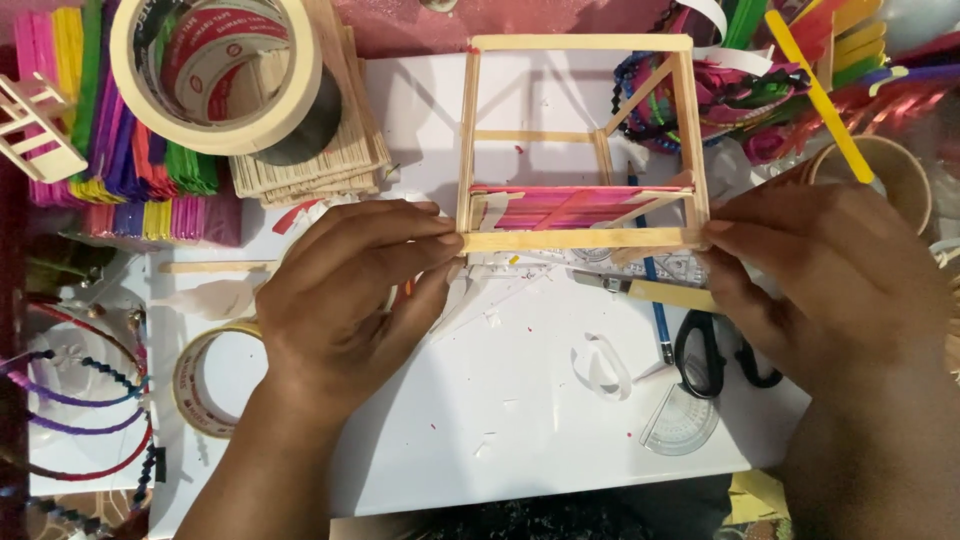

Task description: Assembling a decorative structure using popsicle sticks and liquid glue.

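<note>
A box-shaped frame of plain wooden craft sticks [580,140] stands on a white board [500,400], with a floor of pink and red sticks [560,208] inside it. My left hand [350,290] pinches the left end of the frame's near horizontal stick [580,240] between thumb and fingers. My right hand [810,280] presses its fingertips on the right end of that same stick. Both hands hold the frame from opposite sides.
A big masking tape roll [215,70] sits on a pile of plain sticks [310,160] at the back left, beside coloured sticks [110,140]. Another tape roll [205,385], black scissors [715,355], a clear protractor [680,420], a blue pen [655,300] and a paper cup [895,170] lie around.
</note>
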